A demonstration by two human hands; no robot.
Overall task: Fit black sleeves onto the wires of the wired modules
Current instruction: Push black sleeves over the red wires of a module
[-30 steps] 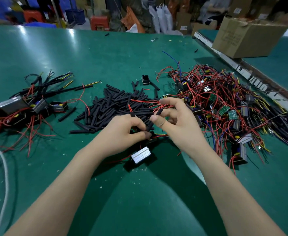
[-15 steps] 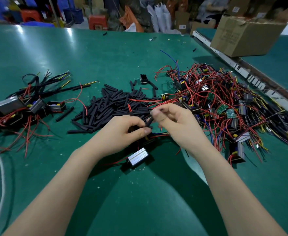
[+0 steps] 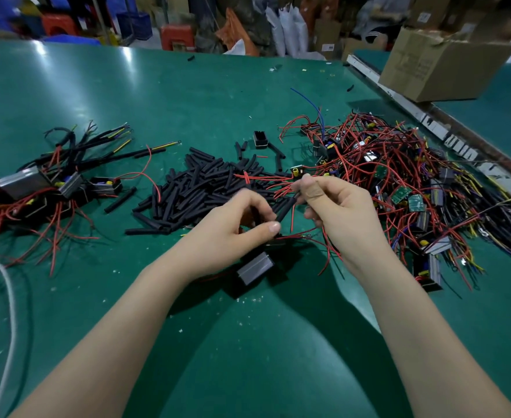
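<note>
Bare green worktop (image 3: 248,357) lies open nearest. A grey metal-cased module (image 3: 255,268) rests below the left hand (image 3: 227,233), which pinches its wires; the right hand (image 3: 338,212) pinches a short black tubular sleeve (image 3: 285,210). The loose black sleeve heap (image 3: 199,188) lies beyond.

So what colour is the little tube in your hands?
Black, seen in the head view: the sleeve between both hands.
</note>
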